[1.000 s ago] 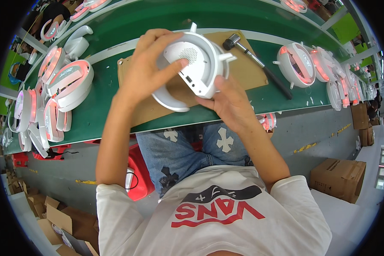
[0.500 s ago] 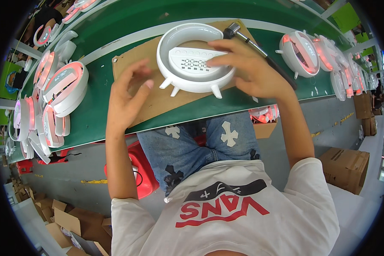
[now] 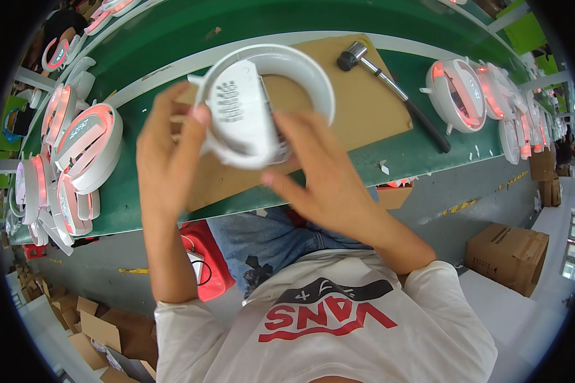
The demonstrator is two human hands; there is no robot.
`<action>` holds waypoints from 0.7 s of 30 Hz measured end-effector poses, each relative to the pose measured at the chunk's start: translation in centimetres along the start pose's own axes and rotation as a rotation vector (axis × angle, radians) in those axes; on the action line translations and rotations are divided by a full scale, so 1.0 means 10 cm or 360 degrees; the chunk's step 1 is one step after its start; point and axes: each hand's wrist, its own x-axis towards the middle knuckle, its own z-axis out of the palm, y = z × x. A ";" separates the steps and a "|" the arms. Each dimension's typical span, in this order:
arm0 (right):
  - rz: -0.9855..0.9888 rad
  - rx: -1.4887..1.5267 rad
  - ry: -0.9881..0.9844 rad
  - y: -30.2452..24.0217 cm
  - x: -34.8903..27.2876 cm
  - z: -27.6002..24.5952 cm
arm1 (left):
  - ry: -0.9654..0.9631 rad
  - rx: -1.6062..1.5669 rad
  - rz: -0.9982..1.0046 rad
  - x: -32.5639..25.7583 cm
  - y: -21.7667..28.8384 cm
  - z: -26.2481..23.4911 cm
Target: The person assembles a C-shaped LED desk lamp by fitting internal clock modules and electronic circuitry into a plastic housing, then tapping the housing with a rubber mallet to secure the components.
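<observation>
A white round clock lamp (image 3: 243, 105) is turned on its side above the brown cardboard sheet (image 3: 370, 102). Its clock panel with printed display marks sits inside the ring, and its short legs point left. My left hand (image 3: 165, 150) grips the leg side, thumb on the rim and the other fingers partly hidden behind it. At the panel's straight edge are the fingertips of my right hand (image 3: 329, 169), stretched out and slightly blurred, the thumb apart below the ring. Whether those fingertips press on the panel is hard to tell.
A mallet (image 3: 401, 96) with a black head and handle lies across the cardboard's right side. Several glowing clock lamps stand on the green bench at left (image 3: 92, 150) and right (image 3: 457, 96). Below are a red stool (image 3: 207, 262) and a cardboard box (image 3: 508, 255).
The clock lamp has turned from upright onto its side and shifted left. My left hand has closed on its leg side; my right hand has moved left and down, off the panel's face.
</observation>
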 end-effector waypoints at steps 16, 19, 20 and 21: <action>-0.0165 -0.0152 -0.0808 0.89 1.44 -0.45 | -0.0202 -0.0635 0.0171 0.75 -0.17 0.22; -0.0244 -0.0121 -0.0863 0.94 1.37 -0.51 | -0.0654 -0.0777 0.0336 0.50 -0.23 0.03; -0.0362 -0.0135 -0.0895 0.98 1.39 -0.51 | -0.0656 -0.0788 0.0321 0.45 -0.26 0.05; -0.0330 -0.0210 -0.0890 1.00 1.41 -0.52 | -0.0589 -0.0422 0.0487 0.42 -0.30 0.09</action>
